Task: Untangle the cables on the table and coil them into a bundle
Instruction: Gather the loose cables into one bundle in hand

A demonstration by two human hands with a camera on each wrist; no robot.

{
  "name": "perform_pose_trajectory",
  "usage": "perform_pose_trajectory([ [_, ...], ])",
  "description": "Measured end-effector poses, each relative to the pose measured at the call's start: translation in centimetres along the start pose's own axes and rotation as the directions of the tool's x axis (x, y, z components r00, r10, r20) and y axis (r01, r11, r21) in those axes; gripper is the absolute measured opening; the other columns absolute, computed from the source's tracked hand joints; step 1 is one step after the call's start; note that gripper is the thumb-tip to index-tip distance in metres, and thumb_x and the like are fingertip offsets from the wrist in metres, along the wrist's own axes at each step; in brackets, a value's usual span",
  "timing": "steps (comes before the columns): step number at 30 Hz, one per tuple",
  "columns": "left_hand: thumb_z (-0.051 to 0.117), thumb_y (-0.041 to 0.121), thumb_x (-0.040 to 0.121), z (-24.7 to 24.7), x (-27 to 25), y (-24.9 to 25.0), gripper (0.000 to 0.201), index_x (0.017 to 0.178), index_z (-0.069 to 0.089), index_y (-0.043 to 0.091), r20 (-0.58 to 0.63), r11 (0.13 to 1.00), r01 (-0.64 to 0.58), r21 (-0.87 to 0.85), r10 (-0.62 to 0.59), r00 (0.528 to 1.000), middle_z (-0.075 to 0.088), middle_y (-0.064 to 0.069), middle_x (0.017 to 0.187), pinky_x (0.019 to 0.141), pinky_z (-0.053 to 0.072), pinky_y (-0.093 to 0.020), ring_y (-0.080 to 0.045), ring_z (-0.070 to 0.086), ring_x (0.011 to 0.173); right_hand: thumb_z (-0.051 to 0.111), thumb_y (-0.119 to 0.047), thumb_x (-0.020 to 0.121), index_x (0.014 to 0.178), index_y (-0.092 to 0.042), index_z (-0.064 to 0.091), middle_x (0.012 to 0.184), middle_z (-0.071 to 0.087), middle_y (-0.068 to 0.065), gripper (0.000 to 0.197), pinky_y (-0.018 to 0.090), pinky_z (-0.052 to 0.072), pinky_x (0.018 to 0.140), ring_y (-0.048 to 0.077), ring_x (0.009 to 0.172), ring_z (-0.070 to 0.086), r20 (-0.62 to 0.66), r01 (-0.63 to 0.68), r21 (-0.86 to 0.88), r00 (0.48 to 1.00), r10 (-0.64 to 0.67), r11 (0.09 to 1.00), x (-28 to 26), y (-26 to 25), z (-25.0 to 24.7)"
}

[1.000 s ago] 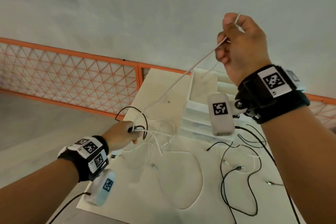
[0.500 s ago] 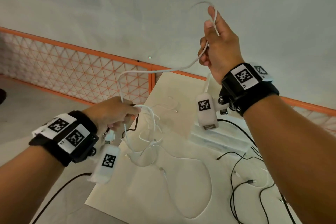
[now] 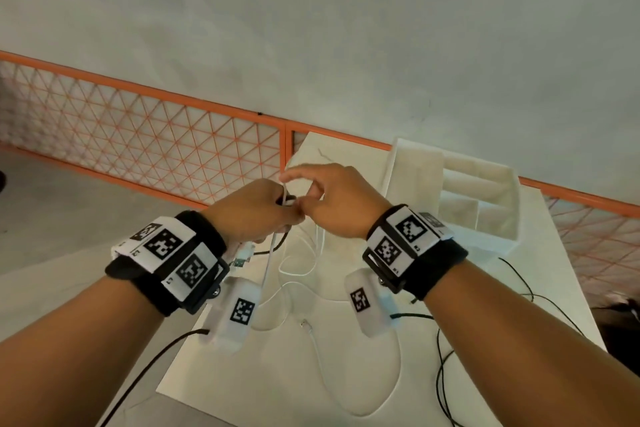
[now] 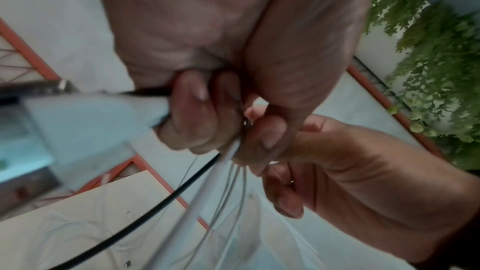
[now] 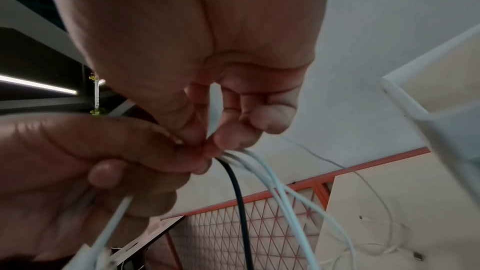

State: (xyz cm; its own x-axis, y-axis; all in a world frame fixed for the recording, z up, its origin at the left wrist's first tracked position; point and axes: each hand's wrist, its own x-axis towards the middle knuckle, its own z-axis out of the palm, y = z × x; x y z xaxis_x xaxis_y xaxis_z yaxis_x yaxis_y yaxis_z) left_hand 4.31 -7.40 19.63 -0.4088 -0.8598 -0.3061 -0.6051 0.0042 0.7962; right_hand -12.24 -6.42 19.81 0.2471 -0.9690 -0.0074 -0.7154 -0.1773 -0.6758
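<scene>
Right at the meeting point of the two hands, the left hand grips a gathered bunch of white cables together with one black cable, its fingers curled tight round them, while the right hand pinches the same white strands between thumb and fingertips just beside the left thumb, the two hands touching. Below the grip, the strands fan out and hang down in loose loops to the white table, where one long white loop lies nearer the person than the hands. Off to the right of the grip, thin black cables sprawl on the tabletop, well apart from the held bunch. Beyond and to the right of the hands stands a white divided tray; behind the table runs an orange mesh fence
</scene>
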Motion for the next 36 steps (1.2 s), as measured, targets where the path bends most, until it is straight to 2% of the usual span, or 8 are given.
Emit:
perform_pose_trajectory([
  [6, 0.06, 0.026, 0.095, 0.1, -0.5, 0.0, 0.027, 0.074, 0.053, 0.01, 0.063, 0.994, -0.087, 0.07, 0.083, 0.995, 0.051, 0.008, 0.053, 0.045, 0.032, -0.019, -0.006, 0.037, 0.044, 0.064, -0.015, 0.094, 0.13, -0.038, 0.063, 0.081, 0.071, -0.007, 0.042, 0.001, 0.04, 0.077, 0.005, 0.083, 0.064, -0.008, 0.003, -0.028, 1.0, -0.003, 1.0, -0.7, 1.0, -0.9],
  [10, 0.061, 0.028, 0.096, 0.1, -0.6, -0.3, 0.028, 0.091, 0.061, 0.0, 0.071, 0.995, -0.101, 0.018, 0.1, 0.992, 0.056, 0.006, 0.058, 0.044, 0.032, -0.019, -0.008, 0.037, 0.046, 0.059, -0.013, 0.093, 0.094, -0.026, 0.077, 0.091, 0.073, -0.003, 0.022, 0.035, 0.056, 0.085, 0.018, 0.089, 0.066, -0.127, -0.036, -0.157, 0.992, 0.016, 0.987, 0.2, 2.1, -0.9],
  [17, 0.055, 0.028, 0.099, -0.1, -1.1, -2.0, 0.037, 0.109, 0.056, -0.008, 0.119, 0.972, -0.033, -0.231, 0.062, 0.991, 0.063, -0.001, 0.068, 0.048, 0.031, -0.019, -0.011, 0.032, 0.051, 0.046, -0.011, 0.086, 0.072, -0.03, 0.067, 0.092, 0.074, 0.001, 0.032, 0.046, 0.059, 0.083, 0.031, 0.101, 0.065, -0.488, -0.288, 0.125, 0.815, 0.312, 0.949, 1.4, 4.1, -3.2],
  [22, 0.054, 0.034, 0.099, 0.4, -1.0, -2.8, 0.039, 0.106, 0.057, -0.005, 0.135, 0.989, -0.014, -0.146, 0.034, 0.99, 0.066, 0.0, 0.069, 0.053, 0.035, -0.018, -0.012, 0.04, 0.055, 0.046, -0.009, 0.094, 0.094, -0.027, 0.071, 0.094, 0.075, 0.0, 0.031, 0.038, 0.057, 0.087, 0.025, 0.097, 0.066, -0.57, -0.263, 0.104, 0.774, 0.274, 0.959, 1.9, 4.3, -3.3],
  [27, 0.053, 0.02, 0.1, -0.1, -1.1, -3.5, 0.02, 0.097, 0.062, 0.003, 0.081, 0.991, -0.075, -0.114, 0.085, 0.993, 0.072, 0.001, 0.075, 0.067, 0.042, -0.022, -0.007, 0.056, 0.066, 0.051, -0.019, 0.089, 0.131, -0.04, 0.059, 0.112, 0.071, -0.002, 0.048, 0.034, 0.052, 0.097, 0.018, 0.101, 0.065, -0.192, -0.247, -0.04, 0.953, 0.235, 0.968, 1.2, 4.3, -2.5],
  [30, 0.049, 0.002, 0.099, -0.6, -1.1, -2.8, 0.012, 0.099, 0.061, 0.002, 0.057, 0.982, -0.108, -0.158, 0.118, 0.991, 0.068, -0.003, 0.076, 0.06, 0.043, -0.024, -0.014, 0.054, 0.061, 0.065, -0.02, 0.082, 0.143, -0.05, 0.042, 0.056, 0.056, -0.018, 0.072, 0.029, 0.055, 0.083, 0.012, 0.067, 0.054, 0.042, -0.147, 0.012, 0.988, 0.147, 0.989, 0.2, 2.8, -2.0],
  [33, 0.052, 0.005, 0.097, -1.0, -1.2, -1.5, 0.012, 0.096, 0.064, 0.003, 0.059, 0.974, -0.071, -0.217, 0.085, 0.995, 0.057, -0.002, 0.067, 0.054, 0.03, -0.026, -0.012, 0.037, 0.054, 0.076, -0.022, 0.081, 0.118, -0.044, 0.056, 0.048, 0.056, -0.025, 0.047, 0.012, 0.044, 0.06, 0.001, 0.047, 0.047, 0.182, -0.038, 0.019, 0.983, 0.034, 0.999, -0.3, 1.4, -0.3],
  [36, 0.059, 0.025, 0.096, -1.4, -1.7, 0.1, 0.027, 0.091, 0.067, 0.0, 0.015, 0.973, -0.126, -0.194, 0.132, 0.991, 0.044, 0.004, 0.059, 0.052, 0.027, -0.025, -0.012, 0.031, 0.055, 0.073, -0.04, 0.086, 0.085, -0.028, 0.071, 0.072, 0.068, -0.012, 0.013, 0.026, 0.045, 0.064, 0.004, 0.062, 0.058, 0.146, -0.021, 0.012, 0.989, 0.019, 1.0, 0.4, 2.0, 1.7],
])
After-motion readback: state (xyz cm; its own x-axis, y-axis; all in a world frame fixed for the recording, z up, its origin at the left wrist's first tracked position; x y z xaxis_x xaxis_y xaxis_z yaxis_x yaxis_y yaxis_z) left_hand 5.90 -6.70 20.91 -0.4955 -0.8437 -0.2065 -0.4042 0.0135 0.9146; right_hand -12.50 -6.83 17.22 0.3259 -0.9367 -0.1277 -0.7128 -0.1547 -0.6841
